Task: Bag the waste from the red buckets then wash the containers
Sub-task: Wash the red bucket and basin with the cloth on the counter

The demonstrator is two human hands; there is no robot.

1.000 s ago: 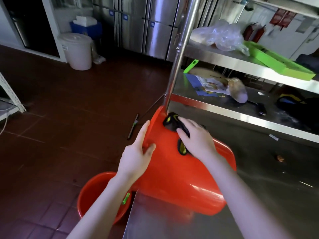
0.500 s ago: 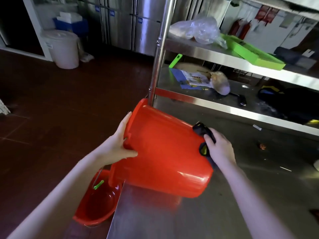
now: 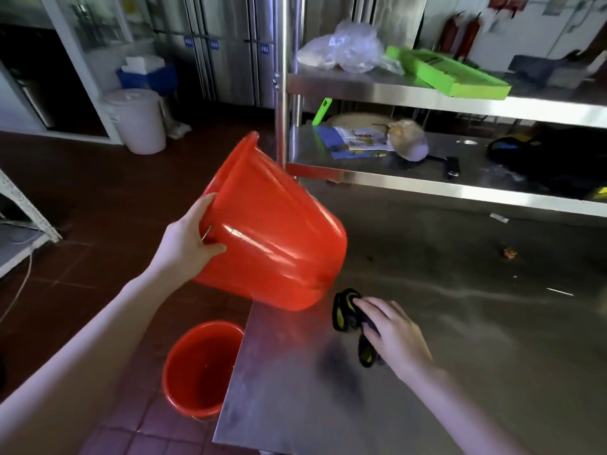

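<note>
Steel table [image 3: 460,339] borders brown tiled floor [image 3: 98,208] bearing red bucket [image 3: 200,362].

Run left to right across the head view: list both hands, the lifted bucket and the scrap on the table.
left hand → red bucket it grips → right hand holding the black-and-yellow cloth → orange scrap on the steel table. The floor bucket is left out: it lies below the left hand and red bucket.

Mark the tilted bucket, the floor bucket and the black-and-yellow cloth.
tilted bucket [image 3: 272,231]: head view, side wall.
floor bucket [image 3: 200,372]: head view, inside wall.
black-and-yellow cloth [image 3: 341,315]: head view, exposed top fold.
</note>
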